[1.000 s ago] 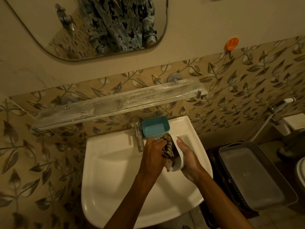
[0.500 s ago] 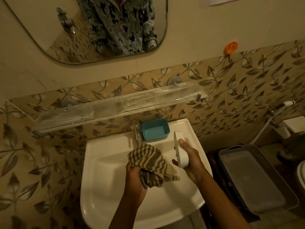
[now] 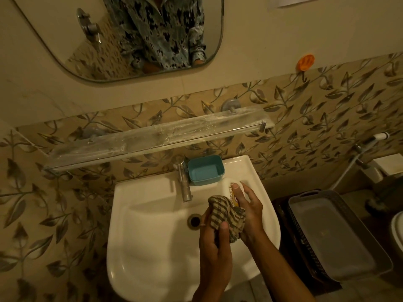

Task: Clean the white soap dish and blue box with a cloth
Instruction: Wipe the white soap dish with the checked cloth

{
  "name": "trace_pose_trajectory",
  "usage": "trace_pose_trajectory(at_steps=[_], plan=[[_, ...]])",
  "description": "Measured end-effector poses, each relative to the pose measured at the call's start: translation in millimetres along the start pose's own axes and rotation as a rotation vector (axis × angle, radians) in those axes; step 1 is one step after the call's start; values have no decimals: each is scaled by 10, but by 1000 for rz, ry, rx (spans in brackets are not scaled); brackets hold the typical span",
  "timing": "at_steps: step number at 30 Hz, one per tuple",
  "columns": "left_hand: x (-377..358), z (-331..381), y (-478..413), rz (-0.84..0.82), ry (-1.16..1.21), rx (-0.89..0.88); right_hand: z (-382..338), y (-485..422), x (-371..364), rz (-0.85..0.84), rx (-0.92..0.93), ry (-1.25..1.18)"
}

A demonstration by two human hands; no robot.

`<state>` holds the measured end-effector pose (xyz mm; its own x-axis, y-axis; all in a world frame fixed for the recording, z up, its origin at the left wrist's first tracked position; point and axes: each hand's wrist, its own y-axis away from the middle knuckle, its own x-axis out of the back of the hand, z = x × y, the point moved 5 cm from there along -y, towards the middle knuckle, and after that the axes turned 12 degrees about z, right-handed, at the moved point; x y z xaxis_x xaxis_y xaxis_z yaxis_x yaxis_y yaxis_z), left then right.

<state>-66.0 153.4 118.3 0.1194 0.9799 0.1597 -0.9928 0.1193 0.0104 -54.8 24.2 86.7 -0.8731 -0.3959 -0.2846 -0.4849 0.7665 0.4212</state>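
A: Where are the hands?

B: Both sit in the lower right-of-centre part of the frame, above the white sink [image 3: 152, 214]. The left hand [image 3: 214, 247] is closed around a bunched striped cloth [image 3: 226, 214], thumb lying over the fabric. The right hand [image 3: 248, 210] grips the white soap dish [image 3: 226, 184], thumb pressed on its near face and the other fingers curled behind it.

A: How is the dish placed?

B: It is lifted off the sink and tilted, its upper end pointing toward the top of the frame. The cloth touches its lower part and hides that end. A yellowish patch shows beside the thumb; I cannot tell what it is.

A: And the blue box?

B: The blue box [image 3: 206, 170] rests on the sink's back rim, just above the dish, open side up, right beside the metal tap [image 3: 183, 179]. Neither hand touches it.

A: Anything else around?

B: A glass shelf [image 3: 152, 138] runs across the tiled wall above the sink, a mirror [image 3: 135, 35] hangs at the upper left, and a grey basket [image 3: 338, 236] stands at the lower right.
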Motion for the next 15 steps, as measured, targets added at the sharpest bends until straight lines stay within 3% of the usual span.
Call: trace_pose_trajectory(at_steps=[4,10,15], plan=[[-5,54,91,102,-60,-96,-29,35,31,-30,29,20],[-58,285,-156,164,-173,-232,-158,128,-14,-229,79,143],[-61,247,-639,119,-250,10,-94,139,9,-232,82,179]])
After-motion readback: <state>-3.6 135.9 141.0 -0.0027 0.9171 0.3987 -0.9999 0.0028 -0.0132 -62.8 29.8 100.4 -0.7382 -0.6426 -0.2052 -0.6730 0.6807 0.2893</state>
